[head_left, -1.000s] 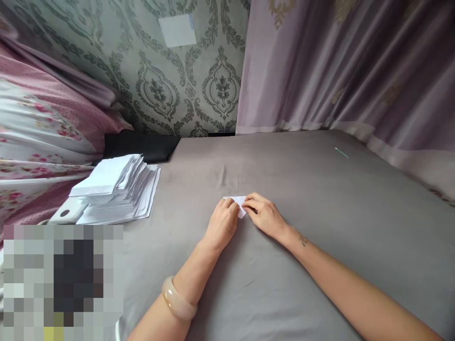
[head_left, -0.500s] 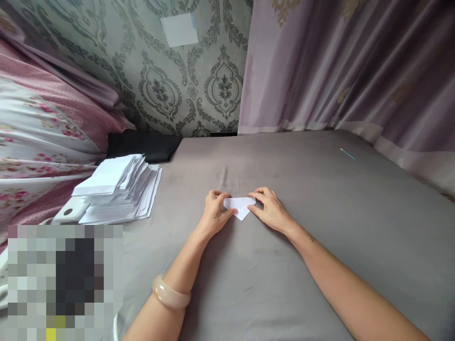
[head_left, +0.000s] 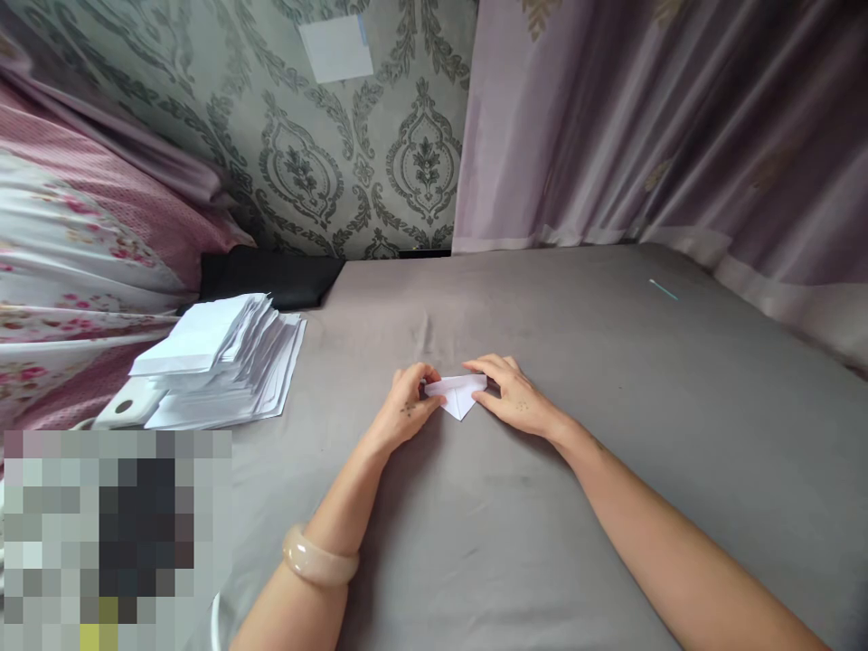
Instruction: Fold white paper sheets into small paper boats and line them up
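Observation:
A small piece of folded white paper [head_left: 461, 400] lies between my hands on the grey cloth, its point facing me and a crease running down its middle. A narrow band shows along its straight far edge. My left hand [head_left: 410, 403] grips the left corner, thumb on top and fingers curled behind. At the right corner, my right hand [head_left: 514, 396] pinches the paper with the thumb on its near side, its index finger reaching over the far edge. A pale bangle [head_left: 320, 558] circles my left forearm.
To the left, a tall stack of white paper [head_left: 223, 362] rests by a white object with a round hole [head_left: 128, 404]. Behind it lies a black folded item [head_left: 271, 280]. A thin cotton swab [head_left: 663, 288] is at the far right. Curtains [head_left: 576, 136] border the back.
The far edge of the paper now shows a raised narrow band. My right index finger has shifted slightly left along that edge. The view has moved a little.

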The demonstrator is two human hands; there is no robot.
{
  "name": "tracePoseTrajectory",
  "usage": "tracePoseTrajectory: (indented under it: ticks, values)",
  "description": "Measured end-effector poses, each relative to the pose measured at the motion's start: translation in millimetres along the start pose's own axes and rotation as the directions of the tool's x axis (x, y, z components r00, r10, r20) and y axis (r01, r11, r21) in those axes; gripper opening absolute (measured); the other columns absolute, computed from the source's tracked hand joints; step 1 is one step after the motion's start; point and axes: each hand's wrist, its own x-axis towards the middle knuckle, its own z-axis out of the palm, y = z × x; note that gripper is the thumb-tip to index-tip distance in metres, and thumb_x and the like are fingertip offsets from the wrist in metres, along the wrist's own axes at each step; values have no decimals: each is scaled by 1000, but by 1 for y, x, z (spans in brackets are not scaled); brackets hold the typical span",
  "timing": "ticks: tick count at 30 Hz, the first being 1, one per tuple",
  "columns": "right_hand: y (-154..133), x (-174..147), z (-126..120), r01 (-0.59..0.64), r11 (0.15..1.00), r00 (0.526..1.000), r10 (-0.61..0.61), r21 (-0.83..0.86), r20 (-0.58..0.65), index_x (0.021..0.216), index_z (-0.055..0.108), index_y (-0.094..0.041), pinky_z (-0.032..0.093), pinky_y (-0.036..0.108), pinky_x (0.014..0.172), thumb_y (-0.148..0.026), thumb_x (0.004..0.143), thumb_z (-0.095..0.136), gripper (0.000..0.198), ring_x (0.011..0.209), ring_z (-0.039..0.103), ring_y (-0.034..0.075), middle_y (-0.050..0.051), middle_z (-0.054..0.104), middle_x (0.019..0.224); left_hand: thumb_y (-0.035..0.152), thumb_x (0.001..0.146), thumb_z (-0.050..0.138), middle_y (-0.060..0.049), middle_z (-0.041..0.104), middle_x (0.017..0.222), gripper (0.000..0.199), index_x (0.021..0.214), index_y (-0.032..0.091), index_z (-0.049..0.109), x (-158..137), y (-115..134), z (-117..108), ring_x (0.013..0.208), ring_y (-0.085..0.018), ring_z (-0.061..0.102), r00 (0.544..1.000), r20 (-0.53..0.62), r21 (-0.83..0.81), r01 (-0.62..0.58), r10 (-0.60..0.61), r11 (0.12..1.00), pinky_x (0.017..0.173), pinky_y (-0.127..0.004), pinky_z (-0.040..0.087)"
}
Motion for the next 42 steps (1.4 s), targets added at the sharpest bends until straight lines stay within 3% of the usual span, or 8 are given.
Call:
tracePoseTrajectory:
  ticks: [4,8,12,19,23,34,37,42]
  values:
    - [-2,4,0,-10,1000,1000,10,-15,-3,111,59,-24,41,35,89,-21,83,55,29,100,48,19,3,60,103,20,79,56,-3,59,91,28,107,21,62,4,-3,1,89,-18,48,1000,25,51,-16,15,999,80,-30,42]
    - [-1,9,2,-49,998,999,49,-49,-2,97,65,-24,41,33,83,-22,85,54,16,89,50,17,2,63,91,24,82,53,-3,60,83,20,92,20,69,8,-1,1,86,-19,49,1000,13,121,-4,3,993,80,-31,41]
    - [4,9,4,9,999,1000,-8,-44,3,91,69,-24,42,32,83,-23,88,53,16,87,50,17,2,64,88,22,83,53,-4,62,83,16,85,20,69,10,0,-1,84,-19,49,999,6,173,-42,42,984,78,-30,42]
    - [7,-2,-1,176,968,984,-175,-180,20,100,66,-25,42,31,82,-19,93,43,25,88,50,17,3,63,95,22,92,41,-7,62,91,26,91,20,67,8,-10,-5,89,-20,48,952,61,309,-305,301,901,81,-31,44]
    - [5,-7,-2,203,934,979,-196,-296,53,106,64,-25,41,32,81,-14,93,40,29,89,49,17,4,62,97,13,92,34,-9,61,95,32,101,19,64,2,-6,-9,91,-19,49,923,146,373,-384,355,845,80,-30,46]
    - [-5,-19,-7,192,901,981,-181,-388,64,102,65,-25,38,30,79,-6,87,40,35,88,51,17,4,62,98,-1,79,34,-8,60,108,47,111,21,60,-17,6,-17,96,-21,52,931,236,559,-364,277,745,80,-33,45]
    - [-23,-23,-1,139,861,989,-142,-490,31,103,64,-23,36,33,81,-10,87,40,32,87,51,19,6,60,92,6,77,44,-12,61,99,34,104,16,63,-27,24,-6,95,-27,53,957,216,689,-288,192,665,79,-39,42]
    - [-51,-24,20,88,756,994,-106,-649,11,130,50,-29,32,36,75,-30,92,40,39,82,49,22,11,56,90,8,80,42,-19,59,93,30,103,7,63,-37,54,24,85,-30,55,992,125,824,-115,21,555,73,-41,40]
